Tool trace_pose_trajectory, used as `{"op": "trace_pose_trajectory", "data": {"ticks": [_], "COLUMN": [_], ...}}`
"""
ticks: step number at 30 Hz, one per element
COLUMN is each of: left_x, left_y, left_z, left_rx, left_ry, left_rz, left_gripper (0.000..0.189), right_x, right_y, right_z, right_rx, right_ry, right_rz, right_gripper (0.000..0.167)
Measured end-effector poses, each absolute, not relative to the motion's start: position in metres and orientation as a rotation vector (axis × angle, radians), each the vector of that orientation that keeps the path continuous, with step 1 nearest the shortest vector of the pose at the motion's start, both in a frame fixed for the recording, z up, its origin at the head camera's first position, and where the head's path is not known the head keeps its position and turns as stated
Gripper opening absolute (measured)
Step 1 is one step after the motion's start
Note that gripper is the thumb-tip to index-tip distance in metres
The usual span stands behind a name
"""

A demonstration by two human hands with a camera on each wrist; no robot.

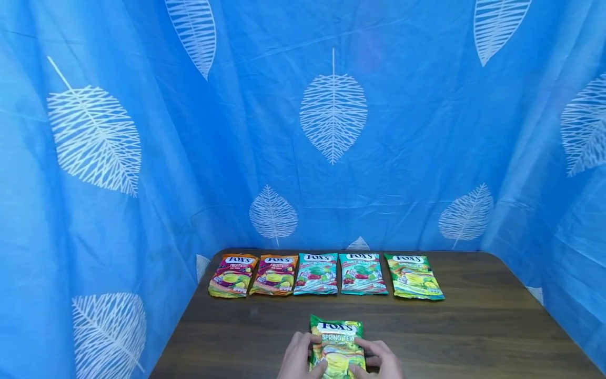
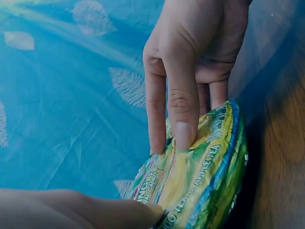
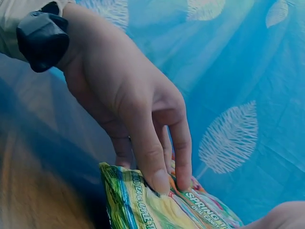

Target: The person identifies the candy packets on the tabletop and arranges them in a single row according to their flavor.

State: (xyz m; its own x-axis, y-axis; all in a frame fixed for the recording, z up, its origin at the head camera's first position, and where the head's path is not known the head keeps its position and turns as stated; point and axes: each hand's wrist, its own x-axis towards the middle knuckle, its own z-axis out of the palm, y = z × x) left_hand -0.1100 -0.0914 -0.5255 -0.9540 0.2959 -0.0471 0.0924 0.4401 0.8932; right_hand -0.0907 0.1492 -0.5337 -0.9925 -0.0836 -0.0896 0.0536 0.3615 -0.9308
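A green and yellow Fox's Spring Tea candy bag (image 1: 337, 345) lies face up at the near middle of the table. My left hand (image 1: 299, 357) holds its left side and my right hand (image 1: 382, 360) its right side, with both thumbs on the front. Seen across the bag in the left wrist view, the right hand (image 2: 195, 62) has its thumb and fingertips against the wrapper. The right wrist view shows the left hand (image 3: 126, 90) gripping the other side. The bag's bottom edge is cut off in the head view.
Along the back of the brown table (image 1: 487, 316) stretches a row: two purple Fruits bags (image 1: 273, 275), two teal Mint Blossom bags (image 1: 363, 273) and another green Spring Tea bag (image 1: 415, 277). A blue leaf-print curtain (image 1: 402, 158) surrounds the back and sides.
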Motion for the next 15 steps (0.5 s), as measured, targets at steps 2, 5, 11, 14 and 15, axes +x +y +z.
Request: {"op": "trace_pose_trajectory", "data": {"ticks": [2, 5, 11, 14, 15], "left_x": [-0.118, -0.123, -0.116, -0.114, -0.115], "left_y": [-0.088, -0.079, -0.056, -0.048, -0.045], "left_z": [-0.539, -0.544, -0.514, -0.512, -0.512], "left_rx": [0.365, 0.4, 0.439, 0.457, 0.473], "left_ry": [2.49, 2.461, 2.37, 2.333, 2.327], "left_rz": [1.531, 1.558, 1.625, 1.658, 1.662], "left_gripper": [0.031, 0.03, 0.028, 0.028, 0.028], "right_x": [-0.089, -0.088, -0.088, -0.087, -0.086], "right_y": [0.152, 0.159, 0.176, 0.186, 0.19], "right_z": [-0.532, -0.528, -0.519, -0.516, -0.516], "right_rx": [0.011, 0.075, 0.199, 0.223, 0.226], "right_ry": [2.517, 2.585, 2.78, 2.809, 2.812], "right_rz": [-1.724, -1.728, -1.605, -1.572, -1.567], "right_gripper": [0.063, 0.058, 0.053, 0.053, 0.053]}}
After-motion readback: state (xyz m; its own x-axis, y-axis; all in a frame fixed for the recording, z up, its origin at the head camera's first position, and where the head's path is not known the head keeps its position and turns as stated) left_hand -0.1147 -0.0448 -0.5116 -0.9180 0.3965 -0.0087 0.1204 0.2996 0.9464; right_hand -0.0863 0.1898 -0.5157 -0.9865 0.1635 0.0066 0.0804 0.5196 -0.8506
